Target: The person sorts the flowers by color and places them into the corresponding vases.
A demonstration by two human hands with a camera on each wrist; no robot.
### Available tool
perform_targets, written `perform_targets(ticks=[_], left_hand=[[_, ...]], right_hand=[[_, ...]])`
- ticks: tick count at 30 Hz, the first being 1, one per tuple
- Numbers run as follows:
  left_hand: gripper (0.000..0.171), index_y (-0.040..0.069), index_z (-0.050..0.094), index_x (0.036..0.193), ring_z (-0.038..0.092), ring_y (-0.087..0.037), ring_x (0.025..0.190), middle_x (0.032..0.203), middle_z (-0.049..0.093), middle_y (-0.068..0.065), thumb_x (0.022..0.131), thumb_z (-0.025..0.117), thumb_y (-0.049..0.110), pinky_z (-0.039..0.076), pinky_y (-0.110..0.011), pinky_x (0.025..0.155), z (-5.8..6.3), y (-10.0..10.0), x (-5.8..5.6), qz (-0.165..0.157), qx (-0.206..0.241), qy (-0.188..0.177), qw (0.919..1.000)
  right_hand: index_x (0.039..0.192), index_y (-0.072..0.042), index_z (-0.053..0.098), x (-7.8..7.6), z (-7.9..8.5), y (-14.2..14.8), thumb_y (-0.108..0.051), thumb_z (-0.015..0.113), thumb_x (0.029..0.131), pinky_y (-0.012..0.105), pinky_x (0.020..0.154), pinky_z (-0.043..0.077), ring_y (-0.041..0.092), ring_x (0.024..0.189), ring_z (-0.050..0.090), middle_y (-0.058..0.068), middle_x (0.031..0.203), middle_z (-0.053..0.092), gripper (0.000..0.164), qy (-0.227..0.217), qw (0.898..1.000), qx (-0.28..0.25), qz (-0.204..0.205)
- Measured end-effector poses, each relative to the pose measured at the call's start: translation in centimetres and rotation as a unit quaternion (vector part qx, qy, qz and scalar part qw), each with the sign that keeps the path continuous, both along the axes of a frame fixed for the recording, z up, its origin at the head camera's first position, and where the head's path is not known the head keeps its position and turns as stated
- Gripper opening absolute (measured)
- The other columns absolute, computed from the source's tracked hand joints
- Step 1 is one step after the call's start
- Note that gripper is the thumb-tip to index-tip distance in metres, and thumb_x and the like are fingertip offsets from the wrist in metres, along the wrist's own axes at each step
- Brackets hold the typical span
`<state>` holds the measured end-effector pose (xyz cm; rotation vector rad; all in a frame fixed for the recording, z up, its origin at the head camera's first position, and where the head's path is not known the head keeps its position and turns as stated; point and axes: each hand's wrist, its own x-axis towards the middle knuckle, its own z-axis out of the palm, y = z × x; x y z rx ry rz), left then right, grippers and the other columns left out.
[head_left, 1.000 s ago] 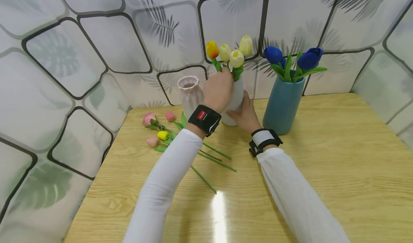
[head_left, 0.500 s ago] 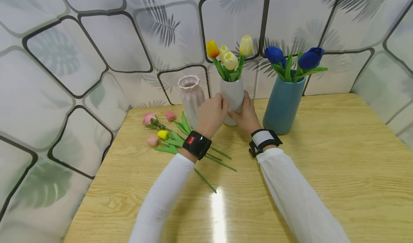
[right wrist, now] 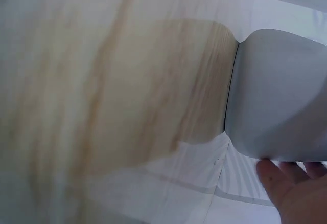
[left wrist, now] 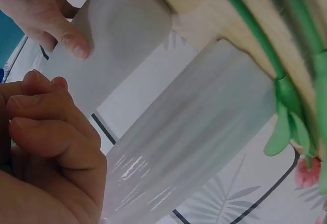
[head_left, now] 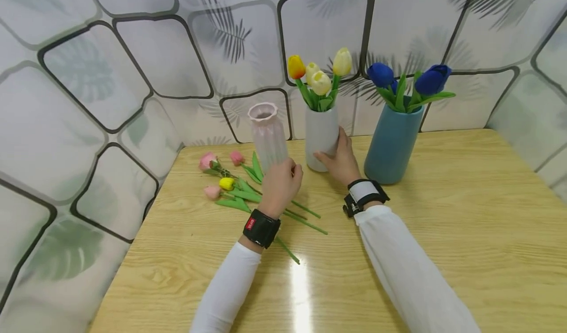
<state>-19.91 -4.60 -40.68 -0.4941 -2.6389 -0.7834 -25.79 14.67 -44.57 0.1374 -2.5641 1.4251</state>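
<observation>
Right hand (head_left: 341,162): clamped on the white vase (head_left: 322,136), thumb across the near side, fingers round the right side, low on the body. Probable reason: a low hold steadies the vase and leaves the mouth free for stems.

Left hand (head_left: 280,186): fingers curled together, nothing visible in them; in the head view it overlaps the stems and the foot of the pink vase. Contact with either cannot be told.

White vase: upright on the desk (head_left: 465,225), between the pink and blue vases. Contents: one orange-yellow tulip (head_left: 296,66) and three white tulips (head_left: 343,61), fanned apart, leaves at the rim; the narrow neck of stems presumably lets the heads lean outward.

Pink vase (head_left: 268,136): upright, just left of the white one, fluted, wavy rim; no stem shows at its mouth.

Blue vase (head_left: 392,148): upright, right of the right hand, bearing blue tulips (head_left: 433,79).

Loose flowers, laid flat left of centre: pink rose (head_left: 207,161), pink tulip (head_left: 236,157), yellow tulip (head_left: 227,183), pale pink tulip (head_left: 212,192). Heads lie to the left, stems run towards the person, likely for easy picking up.

Patterned wall (head_left: 239,72): behind all three vases.
</observation>
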Motion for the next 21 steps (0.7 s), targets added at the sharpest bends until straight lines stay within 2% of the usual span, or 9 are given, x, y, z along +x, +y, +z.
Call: perform_targets(ticks=[4, 9, 12, 16, 21], left_hand=[[0.032, 0.012, 0.053, 0.072, 0.038, -0.012, 0.042, 0.055, 0.045, 0.000, 0.103, 0.050, 0.018, 0.027, -0.024, 0.039, -0.8, -0.9, 0.3, 0.004, -0.003, -0.005, 1.0000], [0.030, 0.011, 0.053, 0.072, 0.037, -0.012, 0.042, 0.054, 0.043, 0.000, 0.101, 0.053, 0.015, 0.026, -0.024, 0.039, -1.5, -2.1, 0.2, 0.016, -0.009, 0.005, 0.9998], [0.030, 0.012, 0.052, 0.071, 0.037, -0.012, 0.043, 0.055, 0.042, 0.000, 0.100, 0.054, 0.014, 0.027, -0.024, 0.040, -1.9, -2.8, 0.4, 0.025, -0.020, -0.015, 0.9994], [0.028, 0.011, 0.053, 0.072, 0.038, -0.012, 0.043, 0.056, 0.044, 0.000, 0.100, 0.055, 0.012, 0.028, -0.025, 0.040, -2.1, -3.6, 0.5, 0.023, -0.033, -0.046, 0.9981], [0.022, 0.008, 0.058, 0.079, 0.041, -0.013, 0.047, 0.060, 0.048, -0.002, 0.100, 0.055, 0.011, 0.030, -0.025, 0.042, -1.7, -4.5, 0.5, 0.017, -0.037, -0.078, 0.9962]], right_hand=[[0.158, -0.005, 0.003, 0.0, -0.2, 0.5, -0.041, 0.066, 0.094, 0.059, 0.113, 0.030, 0.044, 0.141, 0.031, 0.027, 0.154, 0.020, 0.097, -0.039, 0.999, -0.004, 0.018], [0.158, -0.002, 0.003, 0.2, 0.0, 1.1, -0.034, 0.065, 0.097, 0.058, 0.114, 0.028, 0.044, 0.144, 0.027, 0.029, 0.156, 0.020, 0.092, -0.057, 0.997, 0.000, 0.049], [0.157, 0.000, -0.003, 0.8, 0.2, 1.4, -0.028, 0.060, 0.100, 0.057, 0.115, 0.026, 0.044, 0.146, 0.021, 0.030, 0.160, 0.013, 0.090, -0.092, 0.992, 0.005, 0.084], [0.156, 0.000, -0.009, 2.4, 0.8, 2.0, -0.025, 0.054, 0.102, 0.057, 0.115, 0.027, 0.046, 0.146, 0.019, 0.027, 0.163, 0.002, 0.087, -0.139, 0.983, -0.016, 0.118], [0.157, 0.000, -0.007, 3.9, 1.6, 2.4, -0.022, 0.054, 0.102, 0.057, 0.113, 0.031, 0.046, 0.146, 0.021, 0.026, 0.163, 0.000, 0.084, -0.120, 0.984, -0.023, 0.132]])
